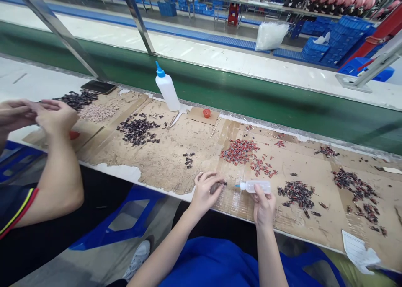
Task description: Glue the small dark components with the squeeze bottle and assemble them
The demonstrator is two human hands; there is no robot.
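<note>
Between the thumb and fingers of my left hand (205, 190) is a small dark part (224, 183). My right hand (264, 205) is closed on a small clear squeeze bottle (258, 186), lying nearly level with its blue tip (237, 186) pointing left at the dark part; a short gap separates them. Beyond my hands lies a pile of small red parts (239, 151). To the right of the bottle is a heap of dark and red parts (297, 195). A few black pieces (188, 160) lie left of my left hand on the cardboard (169, 165).
A co-worker's hands (53, 115) are at the left. A tall white bottle (168, 90) with a blue cap stands near the back edge, beside a red cap (206, 113). More piles lie at left (138, 131) and right (354, 186). A green conveyor belt (238, 94) runs behind.
</note>
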